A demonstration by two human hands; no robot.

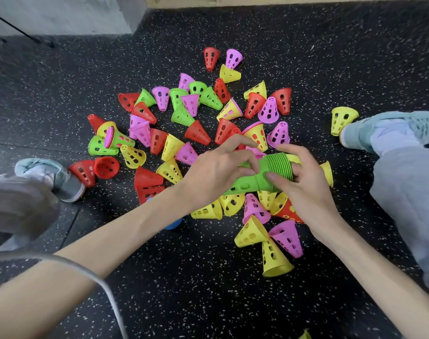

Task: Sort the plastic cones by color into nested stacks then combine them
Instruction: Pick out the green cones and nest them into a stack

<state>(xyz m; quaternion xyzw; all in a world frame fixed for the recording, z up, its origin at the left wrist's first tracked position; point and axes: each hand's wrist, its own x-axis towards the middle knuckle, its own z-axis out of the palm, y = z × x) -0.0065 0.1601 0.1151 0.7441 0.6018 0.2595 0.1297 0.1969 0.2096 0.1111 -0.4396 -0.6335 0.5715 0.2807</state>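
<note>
A nested stack of green cones (pixel 260 178) lies sideways in the air above the pile, its tip pointing to the lower left. My left hand (pixel 218 170) curls around the narrow end of the stack. My right hand (pixel 299 182) grips the wide end with its several ribbed rims. Loose cones cover the floor beyond and below my hands: red (pixel 197 133), yellow (pixel 277 258), pink (pixel 268 110) and green (pixel 182 116) ones, most lying on their sides.
The floor is black speckled rubber (pixel 196 277). My shoes sit at the left (pixel 54 177) and right (pixel 379 130), my grey trouser leg (pixel 409 192) on the right. A blue object (pixel 174 223) peeks out under my left forearm. A grey cable (pixel 86 272) crosses the lower left.
</note>
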